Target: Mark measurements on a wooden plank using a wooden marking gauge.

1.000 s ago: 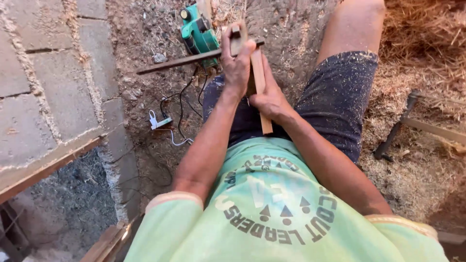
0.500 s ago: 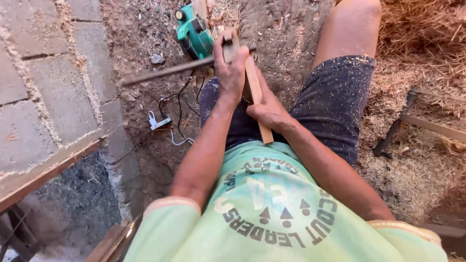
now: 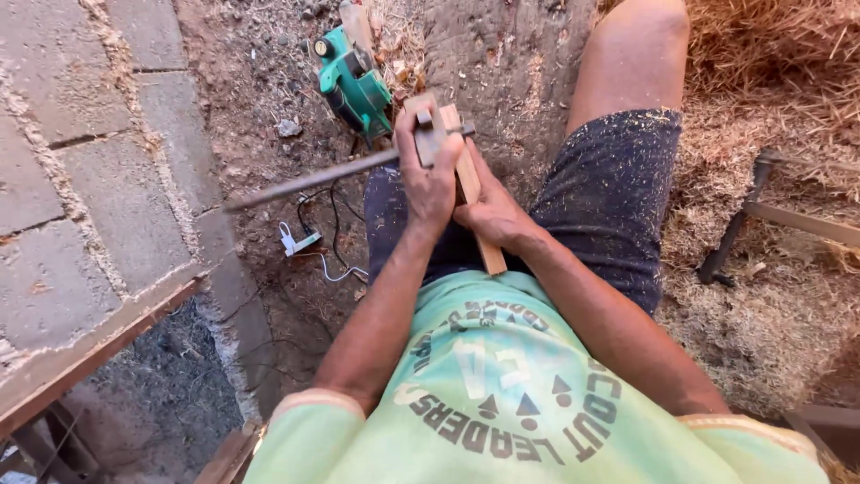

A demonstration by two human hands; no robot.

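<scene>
Gripping the wooden strip (image 3: pixel 477 235) with both hands, you hold it lengthwise over your lap, between your thighs. Your left hand (image 3: pixel 428 170) is closed around its far end, where a small wooden block (image 3: pixel 428 134) sits against the strip and a long thin metal rod (image 3: pixel 309 182) runs out to the left across the dirt. Your right hand (image 3: pixel 491 213) is clasped around the strip just behind the left, the two hands touching. Beyond the block, a green power planer (image 3: pixel 354 82) lies on the ground, its dark cord trailing to a white plug (image 3: pixel 294 242). Sawdust covers the ground to your right, and a concrete block wall (image 3: pixel 81 170) stands at your left.
</scene>
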